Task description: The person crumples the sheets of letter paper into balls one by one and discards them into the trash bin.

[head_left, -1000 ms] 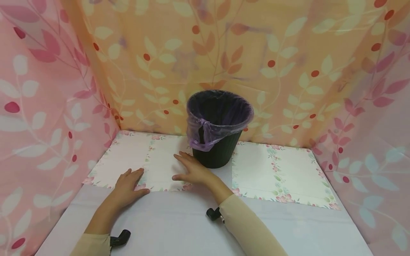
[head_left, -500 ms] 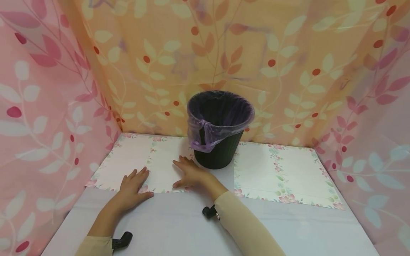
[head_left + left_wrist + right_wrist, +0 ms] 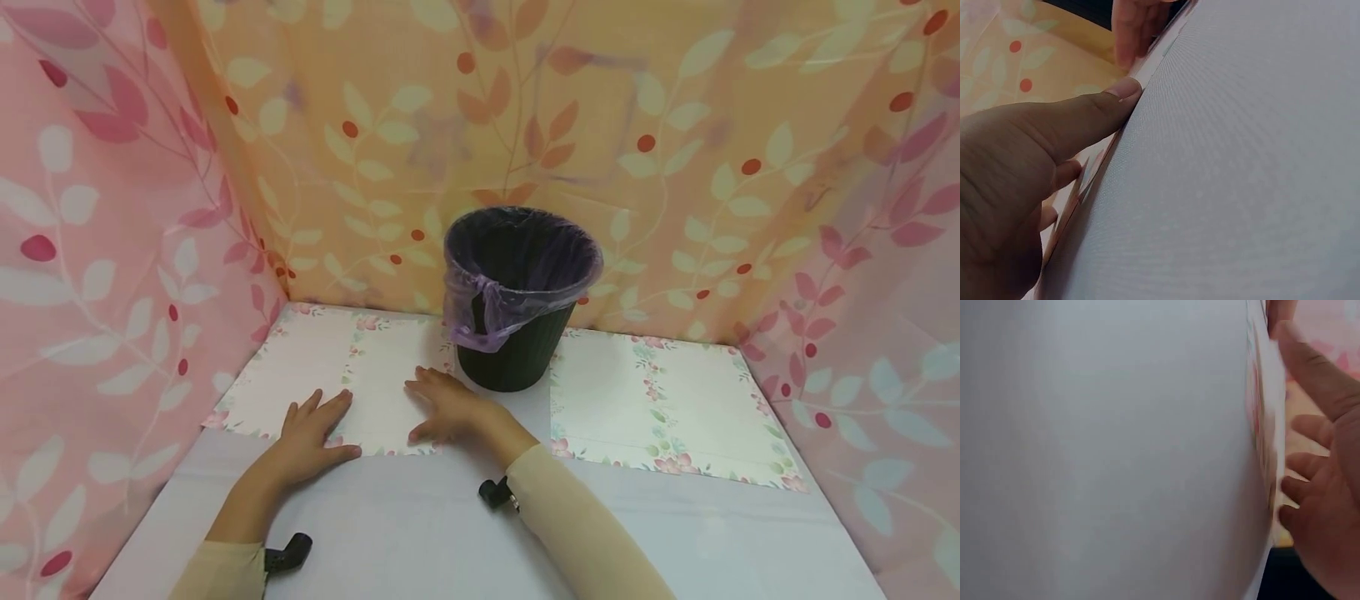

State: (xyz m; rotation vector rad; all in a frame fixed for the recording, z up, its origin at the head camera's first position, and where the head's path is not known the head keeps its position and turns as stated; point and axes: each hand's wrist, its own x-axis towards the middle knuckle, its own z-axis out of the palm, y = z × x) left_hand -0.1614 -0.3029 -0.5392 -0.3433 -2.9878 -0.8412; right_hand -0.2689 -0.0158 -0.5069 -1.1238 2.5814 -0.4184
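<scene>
White paper with a floral border (image 3: 386, 350) lies flat on the table at the left. My left hand (image 3: 311, 442) rests on its near edge, fingers spread, and the left wrist view shows the thumb (image 3: 1094, 115) along that edge. Just in front of the bin, my right hand (image 3: 453, 410) reaches over the same paper with its fingers apart. In the right wrist view the right hand (image 3: 1329, 487) has its fingers loosely extended, holding nothing; whether they touch the paper is hard to tell. A dark bin (image 3: 517, 354) lined with a purple plastic bag (image 3: 495, 312) stands upright behind it.
A matching floral paper (image 3: 607, 400) lies right of the bin. The table has a pale cloth (image 3: 420, 525). Patterned fabric walls (image 3: 360, 192) close in the back and both sides. Each wrist carries a black camera mount (image 3: 288, 552).
My left hand has shifted slightly right along the paper's near edge. My right hand has drawn back a little from the bin. The bin and papers stay in place.
</scene>
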